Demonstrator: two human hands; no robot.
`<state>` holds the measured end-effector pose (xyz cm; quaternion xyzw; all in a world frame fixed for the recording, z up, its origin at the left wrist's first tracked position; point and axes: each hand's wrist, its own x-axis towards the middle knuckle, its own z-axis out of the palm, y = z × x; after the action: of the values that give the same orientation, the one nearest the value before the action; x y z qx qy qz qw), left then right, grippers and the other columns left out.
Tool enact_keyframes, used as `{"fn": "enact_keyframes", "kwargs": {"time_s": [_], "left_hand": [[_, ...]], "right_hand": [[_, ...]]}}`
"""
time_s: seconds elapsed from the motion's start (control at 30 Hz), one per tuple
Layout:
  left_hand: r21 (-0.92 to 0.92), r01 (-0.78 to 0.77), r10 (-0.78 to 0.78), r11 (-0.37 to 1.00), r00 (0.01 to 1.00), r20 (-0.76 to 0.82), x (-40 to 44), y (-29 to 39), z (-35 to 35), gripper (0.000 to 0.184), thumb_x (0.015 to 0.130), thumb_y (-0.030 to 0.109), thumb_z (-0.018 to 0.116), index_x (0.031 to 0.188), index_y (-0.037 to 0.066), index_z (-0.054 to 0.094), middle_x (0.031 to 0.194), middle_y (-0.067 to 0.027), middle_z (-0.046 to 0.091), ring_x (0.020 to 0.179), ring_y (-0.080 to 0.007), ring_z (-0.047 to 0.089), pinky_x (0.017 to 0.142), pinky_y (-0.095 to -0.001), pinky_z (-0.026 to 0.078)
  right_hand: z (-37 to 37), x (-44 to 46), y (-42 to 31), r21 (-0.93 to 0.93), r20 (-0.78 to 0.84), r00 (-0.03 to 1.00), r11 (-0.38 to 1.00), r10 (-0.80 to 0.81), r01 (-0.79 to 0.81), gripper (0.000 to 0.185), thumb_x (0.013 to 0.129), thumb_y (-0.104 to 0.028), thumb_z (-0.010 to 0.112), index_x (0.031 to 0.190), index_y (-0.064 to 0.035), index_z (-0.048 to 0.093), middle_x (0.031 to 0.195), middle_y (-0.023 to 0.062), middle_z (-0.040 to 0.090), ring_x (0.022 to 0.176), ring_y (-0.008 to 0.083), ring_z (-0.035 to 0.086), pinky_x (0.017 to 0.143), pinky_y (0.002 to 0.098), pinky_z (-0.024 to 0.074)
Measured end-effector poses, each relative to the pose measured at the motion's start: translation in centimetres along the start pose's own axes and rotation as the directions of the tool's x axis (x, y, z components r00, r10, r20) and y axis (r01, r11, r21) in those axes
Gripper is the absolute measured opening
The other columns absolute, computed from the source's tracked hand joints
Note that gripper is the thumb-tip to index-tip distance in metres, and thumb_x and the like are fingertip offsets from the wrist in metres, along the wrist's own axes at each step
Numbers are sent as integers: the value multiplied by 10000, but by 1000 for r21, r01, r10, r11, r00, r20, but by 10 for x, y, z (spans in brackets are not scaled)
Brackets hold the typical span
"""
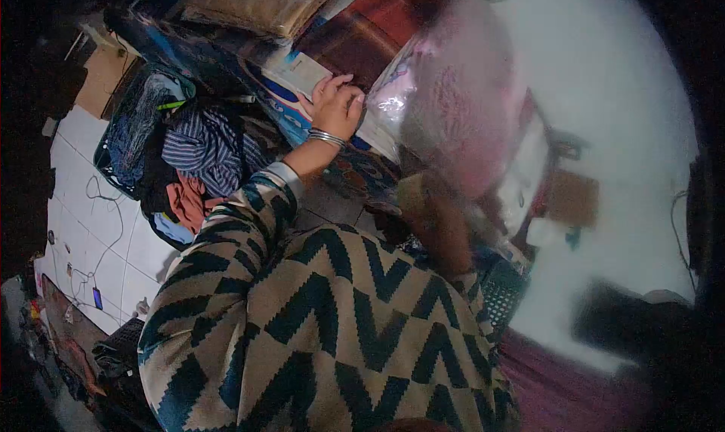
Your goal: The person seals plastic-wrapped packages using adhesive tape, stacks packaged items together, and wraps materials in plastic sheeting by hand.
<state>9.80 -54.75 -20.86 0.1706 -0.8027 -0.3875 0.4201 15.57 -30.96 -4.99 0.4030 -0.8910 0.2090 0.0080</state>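
My left hand (336,109), with silver bangles at the wrist, rests palm down with its fingers apart. It lies on the pale edge of a flat item (300,71), beside a dark red-brown piece (355,35). Just right of it is a shiny clear plastic package (396,96) with something pink inside. My right hand (442,224) is lower and to the right, dim and blurred, close in front of my body. At its fingers shows a tan, band-like shape (411,196); I cannot make out whether the hand grips it.
A dark green basket (102,160) on the left holds clothes, including a striped garment (204,149). A phone (97,298) and a thin cable (113,236) lie on the white tiled floor. A green perforated basket (504,296) stands at my right. Haze blurs the right side.
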Motion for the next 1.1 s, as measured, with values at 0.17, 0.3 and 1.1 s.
{"fn": "enact_keyframes", "kwargs": {"time_s": [0.17, 0.3, 1.1], "left_hand": [[122, 85, -95, 989, 992, 78, 3, 10, 0, 130, 807, 298, 594, 881, 206, 649, 1215, 26, 543, 1225, -315, 368, 998, -656, 75], [49, 25, -27, 998, 999, 39, 5, 6, 5, 133, 807, 298, 593, 880, 204, 652, 1212, 20, 545, 1227, -327, 361, 998, -656, 78], [240, 113, -153, 964, 976, 155, 11, 18, 11, 206, 856, 324, 488, 916, 191, 635, 1252, 23, 512, 1286, -303, 310, 955, -736, 29]], "right_hand": [[3, -5, 14, -42, 195, 970, 989, 146, -141, 318, 718, -215, 724, 915, 7, 609, 851, 159, 617, 832, 377, 583, 753, 447, 461], [-6, 2, 2, -135, 295, 904, 950, 310, -281, 332, 719, -232, 723, 927, 4, 617, 940, 168, 622, 898, 372, 582, 807, 440, 462], [-2, 3, 15, -163, 64, 998, 987, 11, 0, 352, 709, -245, 738, 913, 9, 604, 974, 179, 603, 912, 371, 568, 764, 442, 468]]}}
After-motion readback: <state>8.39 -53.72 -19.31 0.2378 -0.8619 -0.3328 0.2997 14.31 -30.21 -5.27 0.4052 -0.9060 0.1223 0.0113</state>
